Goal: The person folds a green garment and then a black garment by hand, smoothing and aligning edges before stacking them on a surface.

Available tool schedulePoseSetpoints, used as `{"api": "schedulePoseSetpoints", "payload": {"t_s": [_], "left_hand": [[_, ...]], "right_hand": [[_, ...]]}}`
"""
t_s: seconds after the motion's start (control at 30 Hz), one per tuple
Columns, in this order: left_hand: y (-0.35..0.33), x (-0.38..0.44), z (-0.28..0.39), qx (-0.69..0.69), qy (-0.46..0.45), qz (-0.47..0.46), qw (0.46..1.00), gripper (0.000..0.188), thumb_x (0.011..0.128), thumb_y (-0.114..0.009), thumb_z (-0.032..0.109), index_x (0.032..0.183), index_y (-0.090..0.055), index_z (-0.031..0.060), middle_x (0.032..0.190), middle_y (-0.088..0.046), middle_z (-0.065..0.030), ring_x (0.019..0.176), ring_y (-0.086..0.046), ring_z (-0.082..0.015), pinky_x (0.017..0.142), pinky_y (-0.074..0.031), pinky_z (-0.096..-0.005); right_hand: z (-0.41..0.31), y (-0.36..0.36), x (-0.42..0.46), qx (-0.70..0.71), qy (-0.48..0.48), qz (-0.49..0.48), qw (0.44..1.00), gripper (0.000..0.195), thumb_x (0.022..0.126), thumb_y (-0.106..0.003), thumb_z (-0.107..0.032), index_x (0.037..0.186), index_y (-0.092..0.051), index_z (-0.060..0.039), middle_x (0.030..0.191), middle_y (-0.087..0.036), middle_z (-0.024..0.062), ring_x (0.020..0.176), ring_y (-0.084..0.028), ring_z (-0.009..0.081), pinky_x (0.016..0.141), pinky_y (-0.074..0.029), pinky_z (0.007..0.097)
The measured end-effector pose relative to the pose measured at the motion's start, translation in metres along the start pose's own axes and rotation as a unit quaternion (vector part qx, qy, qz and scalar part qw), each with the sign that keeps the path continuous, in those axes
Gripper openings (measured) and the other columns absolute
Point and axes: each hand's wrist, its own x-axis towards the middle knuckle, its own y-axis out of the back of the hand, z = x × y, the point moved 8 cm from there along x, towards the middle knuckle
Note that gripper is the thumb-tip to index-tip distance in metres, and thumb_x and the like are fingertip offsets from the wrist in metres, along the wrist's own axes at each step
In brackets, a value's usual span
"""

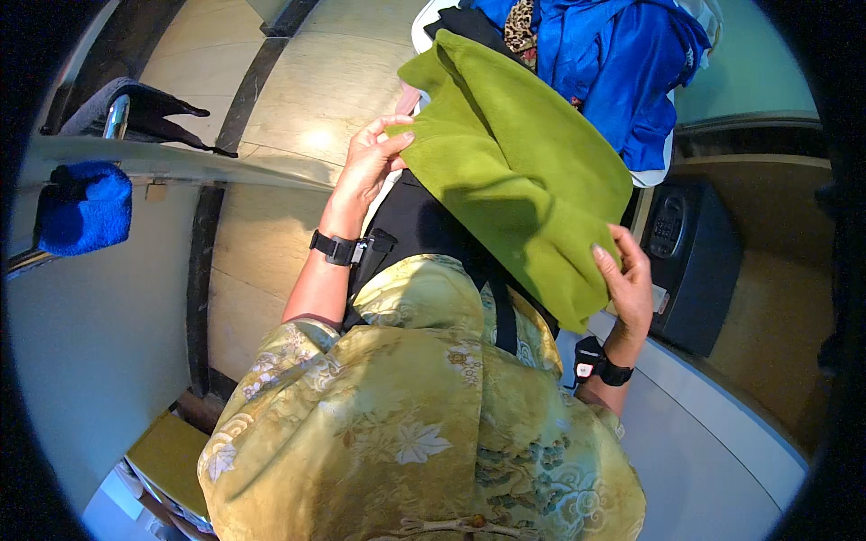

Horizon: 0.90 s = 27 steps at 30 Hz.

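Observation:
A green piece of cloth [514, 169] is stretched loosely between my two hands above my lap. With thumb and fingers, my left hand [375, 152] pinches its left edge. My right hand [628, 274] grips the lower right corner. Folds run across the middle of the cloth, and its far end overlaps a white basket [653, 177] heaped with clothes. Shiny blue clothing [595, 61] lies on the right of that heap. Beside it are a black garment [467, 30] and a leopard-print fabric [519, 27]. The bottom of the basket is hidden.
At right, a dark safe [697, 264] with a keypad sits in a wooden compartment [778, 297]. On the left, a glass panel [257, 172] has a blue towel [84, 206] and a dark grey towel [135, 111] hanging by it. Beige floor tiles [298, 88] have dark borders.

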Motion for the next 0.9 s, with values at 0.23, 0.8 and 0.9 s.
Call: {"api": "schedulePoseSetpoints", "payload": {"t_s": [0.23, 0.8, 0.9], "left_hand": [[-0.009, -0.003, 0.000, -0.120, 0.014, 0.007, 0.993, 0.023, 0.097, -0.065, -0.002, 0.119, -0.063, 0.0025, 0.109, -0.070, -0.0132, 0.094, -0.074, -0.0213, 0.079, -0.065, -0.0321], [-0.039, -0.036, 0.042, 0.185, -0.131, -0.073, 0.971, 0.055, 0.089, -0.061, -0.011, 0.142, -0.056, 0.0036, 0.131, -0.061, -0.0062, 0.114, -0.062, -0.0150, 0.098, -0.053, -0.0298], [-0.045, -0.028, 0.040, 0.186, -0.130, -0.070, 0.971, 0.048, 0.095, -0.067, 0.000, 0.141, -0.056, 0.0028, 0.127, -0.063, -0.0063, 0.107, -0.065, -0.0150, 0.096, -0.055, -0.0315]], "right_hand": [[0.047, -0.020, -0.036, 0.004, -0.065, -0.065, 0.996, 0.049, 0.086, -0.084, -0.016, 0.124, -0.062, 0.0059, 0.115, -0.071, 0.0086, 0.105, -0.062, 0.0160, 0.094, -0.049, 0.0306], [0.022, 0.032, 0.002, 0.342, 0.055, 0.163, 0.924, 0.035, 0.104, -0.052, -0.013, 0.136, -0.059, -0.0032, 0.138, -0.062, 0.0156, 0.127, -0.061, 0.0260, 0.108, -0.049, 0.0418], [0.048, 0.026, 0.031, 0.578, -0.043, 0.114, 0.807, 0.044, 0.105, -0.049, -0.015, 0.148, -0.051, -0.0066, 0.146, -0.057, 0.0149, 0.132, -0.057, 0.0319, 0.113, -0.045, 0.0472]]}}
